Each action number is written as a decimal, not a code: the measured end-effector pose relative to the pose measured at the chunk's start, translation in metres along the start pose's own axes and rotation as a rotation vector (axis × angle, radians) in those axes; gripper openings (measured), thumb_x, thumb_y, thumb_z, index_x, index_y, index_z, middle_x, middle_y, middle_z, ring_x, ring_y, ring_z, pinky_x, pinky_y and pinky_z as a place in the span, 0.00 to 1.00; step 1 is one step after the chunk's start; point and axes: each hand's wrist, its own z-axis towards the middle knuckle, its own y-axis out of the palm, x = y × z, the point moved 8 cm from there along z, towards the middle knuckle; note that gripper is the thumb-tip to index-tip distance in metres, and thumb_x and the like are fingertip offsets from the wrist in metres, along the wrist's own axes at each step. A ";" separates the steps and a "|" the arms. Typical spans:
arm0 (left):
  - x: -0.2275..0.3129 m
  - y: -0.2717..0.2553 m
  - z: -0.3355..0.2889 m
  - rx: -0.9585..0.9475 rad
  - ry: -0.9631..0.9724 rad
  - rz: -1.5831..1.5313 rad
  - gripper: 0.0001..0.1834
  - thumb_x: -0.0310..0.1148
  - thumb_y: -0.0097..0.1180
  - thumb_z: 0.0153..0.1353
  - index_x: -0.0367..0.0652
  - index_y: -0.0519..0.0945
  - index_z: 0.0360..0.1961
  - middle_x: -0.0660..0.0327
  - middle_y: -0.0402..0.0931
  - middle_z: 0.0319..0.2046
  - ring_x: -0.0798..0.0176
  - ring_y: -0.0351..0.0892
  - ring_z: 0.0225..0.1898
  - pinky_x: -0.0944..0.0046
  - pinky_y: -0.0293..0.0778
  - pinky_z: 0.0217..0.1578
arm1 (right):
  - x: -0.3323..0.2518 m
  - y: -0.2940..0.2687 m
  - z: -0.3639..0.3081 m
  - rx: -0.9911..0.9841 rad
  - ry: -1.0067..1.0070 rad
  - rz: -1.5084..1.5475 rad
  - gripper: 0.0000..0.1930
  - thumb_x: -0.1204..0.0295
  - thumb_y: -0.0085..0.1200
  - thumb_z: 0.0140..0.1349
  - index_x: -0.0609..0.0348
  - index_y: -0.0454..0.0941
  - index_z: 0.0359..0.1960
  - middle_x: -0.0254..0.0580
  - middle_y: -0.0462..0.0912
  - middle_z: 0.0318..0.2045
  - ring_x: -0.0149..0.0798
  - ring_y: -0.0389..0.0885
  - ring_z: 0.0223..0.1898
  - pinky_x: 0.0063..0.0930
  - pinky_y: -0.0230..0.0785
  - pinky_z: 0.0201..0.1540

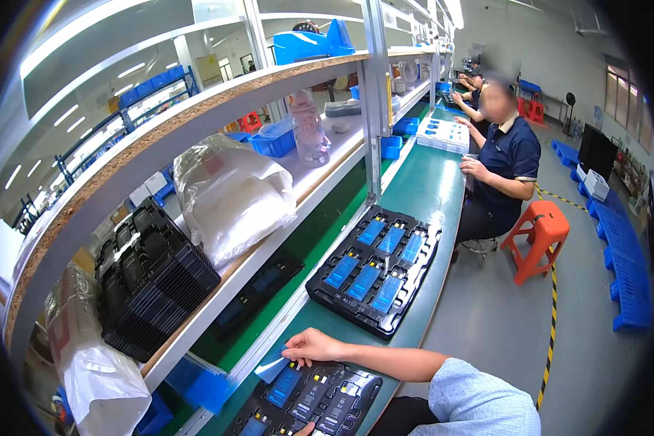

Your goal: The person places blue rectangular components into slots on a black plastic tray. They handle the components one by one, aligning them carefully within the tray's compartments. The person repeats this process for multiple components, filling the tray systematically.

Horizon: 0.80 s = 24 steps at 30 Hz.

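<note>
blue film (271, 370) hangs at the far left edge of the near black tray (369, 384), right beside a blue-faced flat cell (283, 386); whether it clings to that cell, i cannot tell. the right hand (307, 347) reaches in from the right with thumb and fingers closed together on the film's upper edge. of the left hand (306, 429), only a bit of fingertip shows at the lower border, close by a dark flat cell (309, 397); whether those fingers are wide, narrow or gripping, i cannot tell.

handling it well, i judge, calls for a light pinch at 1 edge only, leaving the broad face free of finger marks and creases. the film looks thin, so a slow, low, even movement should suit it better than a tug, which could fold it or lift a cell from its pocket. the left fingertips would do best steadying the tray's rim, clear of the cells' tabs. beyond, a 2nd black tray (352, 312) holds 6 blue-faced cells in 2 rows.
</note>
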 end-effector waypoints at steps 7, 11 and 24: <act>0.005 -0.002 0.004 0.000 0.013 0.015 0.23 0.40 0.55 0.62 0.44 0.72 0.57 0.39 0.76 0.26 0.38 0.78 0.28 0.46 0.72 0.30 | 0.004 -0.004 0.001 0.004 -0.019 0.016 0.15 0.62 0.55 0.65 0.64 0.80 0.37 0.31 0.78 0.25 0.21 0.76 0.23 0.15 0.69 0.22; 0.000 0.001 0.001 -0.003 0.011 0.045 0.23 0.40 0.54 0.62 0.44 0.73 0.57 0.39 0.76 0.24 0.38 0.77 0.27 0.46 0.72 0.30 | -0.002 0.007 0.001 -0.012 -0.024 0.025 0.14 0.62 0.55 0.65 0.63 0.80 0.37 0.32 0.78 0.24 0.21 0.76 0.22 0.16 0.69 0.22; -0.004 0.016 -0.012 0.031 0.001 0.241 0.26 0.38 0.47 0.65 0.31 0.67 0.60 0.58 0.76 0.16 0.56 0.78 0.21 0.60 0.67 0.27 | -0.021 -0.009 -0.081 0.080 0.225 0.012 0.09 0.70 0.57 0.63 0.64 0.79 0.31 0.33 0.78 0.19 0.23 0.74 0.19 0.16 0.66 0.21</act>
